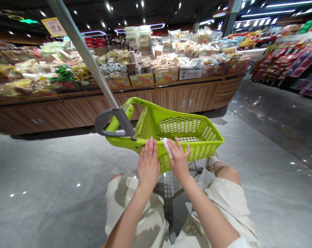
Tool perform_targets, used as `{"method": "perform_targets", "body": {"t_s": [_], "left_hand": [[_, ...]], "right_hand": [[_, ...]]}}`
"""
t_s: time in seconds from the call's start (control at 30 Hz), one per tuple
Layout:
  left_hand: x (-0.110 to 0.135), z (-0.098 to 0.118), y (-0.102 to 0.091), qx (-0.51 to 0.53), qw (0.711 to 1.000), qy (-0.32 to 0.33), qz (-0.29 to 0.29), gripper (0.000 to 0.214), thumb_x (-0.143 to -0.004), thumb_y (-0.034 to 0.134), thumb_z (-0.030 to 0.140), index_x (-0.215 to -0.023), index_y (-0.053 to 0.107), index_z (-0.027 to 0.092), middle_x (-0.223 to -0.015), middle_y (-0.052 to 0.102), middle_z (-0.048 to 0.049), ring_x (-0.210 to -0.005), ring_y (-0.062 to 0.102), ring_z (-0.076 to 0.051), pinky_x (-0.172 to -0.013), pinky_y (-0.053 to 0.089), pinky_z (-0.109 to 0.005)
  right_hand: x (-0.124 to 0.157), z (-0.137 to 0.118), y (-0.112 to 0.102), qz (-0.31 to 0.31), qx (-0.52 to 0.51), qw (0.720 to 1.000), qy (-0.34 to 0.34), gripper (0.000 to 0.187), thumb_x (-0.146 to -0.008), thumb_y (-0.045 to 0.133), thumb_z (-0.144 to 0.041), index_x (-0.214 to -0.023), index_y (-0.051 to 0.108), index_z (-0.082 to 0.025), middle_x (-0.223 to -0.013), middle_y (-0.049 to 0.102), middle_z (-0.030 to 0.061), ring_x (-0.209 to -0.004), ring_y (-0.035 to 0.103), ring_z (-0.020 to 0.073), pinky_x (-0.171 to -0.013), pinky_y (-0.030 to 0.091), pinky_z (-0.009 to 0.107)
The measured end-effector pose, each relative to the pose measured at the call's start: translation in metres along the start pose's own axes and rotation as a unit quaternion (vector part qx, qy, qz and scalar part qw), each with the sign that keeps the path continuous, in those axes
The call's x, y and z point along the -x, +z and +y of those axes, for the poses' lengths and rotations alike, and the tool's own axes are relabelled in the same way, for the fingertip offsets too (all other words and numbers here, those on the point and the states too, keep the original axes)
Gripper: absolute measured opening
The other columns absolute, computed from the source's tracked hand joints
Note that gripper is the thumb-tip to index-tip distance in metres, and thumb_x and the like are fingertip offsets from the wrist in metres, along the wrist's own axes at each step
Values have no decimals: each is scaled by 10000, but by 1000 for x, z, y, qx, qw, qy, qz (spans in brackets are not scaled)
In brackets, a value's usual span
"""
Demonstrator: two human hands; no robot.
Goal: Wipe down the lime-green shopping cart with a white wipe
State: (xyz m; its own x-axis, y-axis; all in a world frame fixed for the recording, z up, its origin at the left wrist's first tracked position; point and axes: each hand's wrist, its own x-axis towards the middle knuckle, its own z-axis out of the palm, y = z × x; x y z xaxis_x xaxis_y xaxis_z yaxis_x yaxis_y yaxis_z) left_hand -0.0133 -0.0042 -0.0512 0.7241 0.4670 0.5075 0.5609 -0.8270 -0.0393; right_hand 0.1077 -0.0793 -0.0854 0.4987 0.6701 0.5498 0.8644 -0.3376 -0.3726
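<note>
A lime-green plastic shopping basket cart stands on the shop floor in front of me, its grey pull handle slanting up to the left. My left hand lies flat on the near rim of the basket, fingers stretched out together. My right hand presses a small white wipe against the same rim, fingers laid over it. My knees in light shorts show below, either side of the cart.
A long curved wooden display counter piled with packaged snacks runs behind the cart. More shelves of goods stand at the right. A yellow price sign hangs top left. Glossy grey tile floor surrounds me.
</note>
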Motion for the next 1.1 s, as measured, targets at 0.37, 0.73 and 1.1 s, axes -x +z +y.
{"method": "perform_targets", "body": {"t_s": [0.37, 0.73, 1.1], "left_hand": [[-1, 3, 5, -3, 1000, -9, 2, 805, -802, 483, 97, -1531, 144, 54, -1609, 189, -153, -1498, 114, -262, -1200, 247, -458], [3, -5, 2, 4, 1000, -16, 3, 804, -808, 488, 113, -1533, 143, 64, -1602, 215, -154, -1494, 145, -263, -1200, 244, -459], [2, 0, 5, 1, 1000, -20, -5, 814, -801, 502, 118, -1529, 143, 46, -1609, 182, -160, -1498, 105, -274, -1208, 224, -462]], "right_hand": [[10, 38, 0, 85, 24, 991, 98, 782, -707, 350, -10, -1448, 410, -250, -1413, 550, 67, -1396, 382, 225, -1139, 61, 563], [-13, 1, 1, 5, -46, 999, -19, 676, -775, 392, -16, -1388, 484, -286, -1334, 620, 53, -1267, 502, 200, -1137, 53, 490], [16, 63, -3, 82, 97, 987, 96, 761, -703, 375, -31, -1432, 442, -240, -1484, 469, 88, -1406, 351, 252, -1100, 135, 543]]}}
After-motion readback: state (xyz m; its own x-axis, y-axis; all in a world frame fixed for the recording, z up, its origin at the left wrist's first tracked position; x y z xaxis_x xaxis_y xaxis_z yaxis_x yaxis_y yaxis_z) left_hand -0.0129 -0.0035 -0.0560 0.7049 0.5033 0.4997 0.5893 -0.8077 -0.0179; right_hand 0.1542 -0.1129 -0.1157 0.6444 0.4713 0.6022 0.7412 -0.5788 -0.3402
